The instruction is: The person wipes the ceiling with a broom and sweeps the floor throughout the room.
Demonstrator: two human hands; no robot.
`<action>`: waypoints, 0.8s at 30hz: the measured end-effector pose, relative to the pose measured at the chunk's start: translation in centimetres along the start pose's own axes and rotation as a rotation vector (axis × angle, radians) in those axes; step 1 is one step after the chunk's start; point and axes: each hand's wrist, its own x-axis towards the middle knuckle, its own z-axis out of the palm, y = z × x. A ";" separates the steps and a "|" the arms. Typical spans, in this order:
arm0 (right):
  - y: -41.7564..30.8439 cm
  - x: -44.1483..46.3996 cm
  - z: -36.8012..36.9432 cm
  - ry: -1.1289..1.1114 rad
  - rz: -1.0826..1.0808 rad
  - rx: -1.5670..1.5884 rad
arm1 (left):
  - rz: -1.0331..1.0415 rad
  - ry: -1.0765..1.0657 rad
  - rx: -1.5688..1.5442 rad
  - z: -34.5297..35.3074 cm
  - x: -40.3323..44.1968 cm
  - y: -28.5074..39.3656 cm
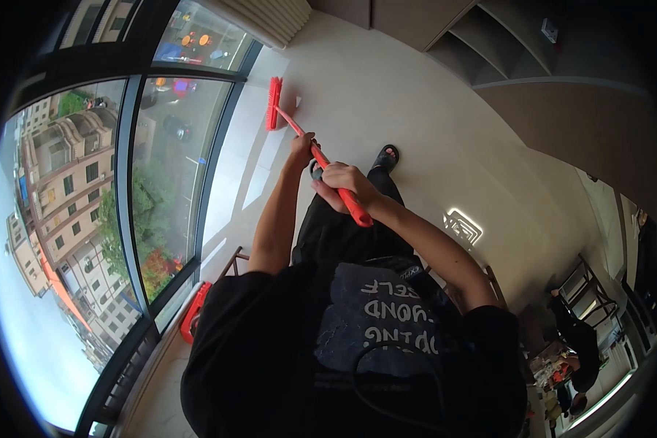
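Note:
A red long-handled broom (352, 206) runs from in front of my body toward the floor by the window. Its red bristled head (273, 104) rests on the pale floor near the glass. Farther down the handle, my left hand (304, 147) is closed around it. My right hand (345, 181) wraps the thick upper end, and the tip sticks out past it. A small white patch (298, 101) lies on the floor beside the bristles; I cannot tell what it is.
Tall windows (128, 182) line the left side, with a white radiator (266, 18) beyond. Dark shelving (489, 40) stands at the far right. My sandalled foot (389, 156) is on the floor (445, 146). Another person (580, 343) is at lower right, near a dark chair (590, 292).

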 end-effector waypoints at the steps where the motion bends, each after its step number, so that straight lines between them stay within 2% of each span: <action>1: 0.9 -0.7 0.4 0.005 0.002 -0.012 | -0.059 0.035 -0.018 0.2 2.1 -0.7; 2: 1.2 -1.5 0.6 0.077 0.047 -0.038 | -0.118 0.119 0.071 0.7 4.6 -2.2; 4: 0.9 -1.7 0.6 0.240 0.125 -0.096 | 0.351 -0.354 1.213 -0.8 10.3 -6.4; 6: -0.1 -2.5 -0.5 0.392 0.221 -0.143 | -0.056 -0.191 0.429 4.3 5.4 -6.7; 7: -1.5 -3.5 -1.5 0.455 0.297 -0.161 | -0.062 -0.130 0.239 5.5 7.4 -10.8; 8: -3.7 -4.2 -2.2 0.516 0.505 -0.197 | -0.070 -0.061 0.054 6.0 9.1 -14.9; 9: -5.3 -4.8 -3.1 0.582 0.696 -0.242 | -0.127 -0.024 0.144 8.1 5.0 -13.7; 10: -6.3 -5.7 -3.9 0.631 0.639 -0.239 | -0.175 0.011 0.223 10.5 -0.6 -11.1; 12: -8.1 -5.9 -5.2 0.668 0.583 -0.242 | -0.183 -0.007 0.155 12.6 -5.2 -10.8; 13: -9.3 -5.0 -5.7 0.568 0.506 -0.240 | -0.188 -0.008 0.152 12.8 -5.9 -10.5; 14: -9.8 -4.3 -6.0 0.461 0.428 -0.230 | -0.232 0.000 0.145 12.8 -6.3 -10.2; 16: -9.5 -2.9 -5.5 0.437 0.350 -0.169 | -0.268 0.015 0.145 11.9 -6.2 -8.5; 19: -8.5 2.4 -3.5 0.486 0.217 -0.206 | -0.096 -0.039 -0.010 9.1 -4.1 -4.3; 20: -5.9 3.0 -2.4 0.521 0.007 -0.182 | -0.052 -0.035 -0.050 8.0 -2.8 -2.4; 21: -5.0 4.8 -1.1 0.515 0.032 -0.222 | 0.026 -0.002 -0.022 7.1 -2.9 0.9; 22: -5.0 8.1 -0.1 0.495 0.120 -0.288 | 0.015 -0.092 -0.030 5.1 -0.5 2.5; 23: -3.2 9.8 1.3 0.533 0.042 -0.262 | 0.037 -0.075 -0.046 4.0 1.2 4.8; 24: -2.6 11.5 2.1 0.475 0.123 -0.280 | 0.068 -0.139 0.001 2.5 2.2 7.3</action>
